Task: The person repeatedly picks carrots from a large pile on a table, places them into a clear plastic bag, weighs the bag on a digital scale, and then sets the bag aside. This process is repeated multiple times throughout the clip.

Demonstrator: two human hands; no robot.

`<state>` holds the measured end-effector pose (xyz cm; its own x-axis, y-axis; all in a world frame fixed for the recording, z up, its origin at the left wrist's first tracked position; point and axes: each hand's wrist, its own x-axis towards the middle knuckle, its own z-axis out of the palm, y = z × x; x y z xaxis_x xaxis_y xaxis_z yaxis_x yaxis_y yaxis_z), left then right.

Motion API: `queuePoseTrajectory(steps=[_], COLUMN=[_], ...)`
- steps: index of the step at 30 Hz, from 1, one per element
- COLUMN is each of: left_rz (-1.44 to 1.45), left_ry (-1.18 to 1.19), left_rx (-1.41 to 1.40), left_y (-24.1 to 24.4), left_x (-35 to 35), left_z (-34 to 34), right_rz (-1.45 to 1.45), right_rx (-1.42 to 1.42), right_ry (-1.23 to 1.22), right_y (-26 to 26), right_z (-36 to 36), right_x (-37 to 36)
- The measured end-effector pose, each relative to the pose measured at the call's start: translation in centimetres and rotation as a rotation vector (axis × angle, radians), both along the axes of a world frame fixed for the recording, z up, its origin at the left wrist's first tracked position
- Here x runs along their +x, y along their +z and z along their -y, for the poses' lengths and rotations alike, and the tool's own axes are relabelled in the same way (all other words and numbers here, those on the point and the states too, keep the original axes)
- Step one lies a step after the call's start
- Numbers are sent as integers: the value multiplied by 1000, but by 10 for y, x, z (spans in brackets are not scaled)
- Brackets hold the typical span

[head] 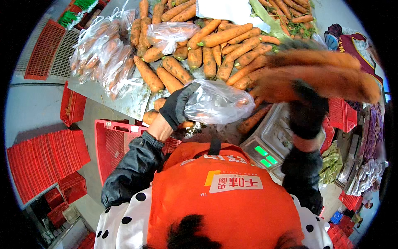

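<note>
My left hand [178, 107], in a black glove, grips one side of a clear plastic bag [217, 101]. Orange shows through the bag's right part; I cannot tell whether it lies inside or behind. At the right, my gloved right hand [307, 113] holds several carrots [326, 79] above a digital scale [275, 133]. Motion blurs both that hand and its carrots. Loose carrots [210, 60], some with soil on them, cover the metal table [119, 102] beyond the bag. Among them lies a knotted plastic bag [172, 32].
Tied bags of carrots [102, 56] are heaped at the table's left. A white sheet [222, 11] lies on the far carrots. Below the left edge stands a red plastic crate [108, 149]; stacked red crates [46, 158] are farther left. Another person [354, 49] is at the far right.
</note>
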<state>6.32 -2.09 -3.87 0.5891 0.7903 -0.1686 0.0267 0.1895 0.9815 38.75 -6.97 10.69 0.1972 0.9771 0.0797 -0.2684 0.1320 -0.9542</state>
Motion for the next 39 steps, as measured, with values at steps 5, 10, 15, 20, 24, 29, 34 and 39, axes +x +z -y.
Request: queuePoseTrajectory(steps=[5, 10, 15, 20, 24, 29, 34, 39], left_rz=[115, -122, -436, -479, -534, -447, -434, -368], left_ry=[-3, -13, 119, 292, 337, 183, 117, 154], left_rx=[-222, 217, 501, 193, 290, 645, 627, 313], left_y=[-6, -6, 16, 26, 24, 18, 48, 77], left_x=[-1, -34, -49, -43, -33, -39, -31, -30], left_z=[-18, -28, -40, -39, -37, -49, -48, -47], right_rz=[1011, 484, 1087, 1305, 1404, 1445, 1472, 1542], right_rx=[238, 48, 118, -342, -198, -70, -410, -811], right_ry=[126, 354, 509, 699, 465, 200, -54, 365], right_y=[-74, -100, -104, -108, -136, -91, -108, -141], right_z=[-45, -31, -34, -50, -31, -8, 17, 41], right_x=[-133, -171, -157, -156, -149, -115, -94, -56])
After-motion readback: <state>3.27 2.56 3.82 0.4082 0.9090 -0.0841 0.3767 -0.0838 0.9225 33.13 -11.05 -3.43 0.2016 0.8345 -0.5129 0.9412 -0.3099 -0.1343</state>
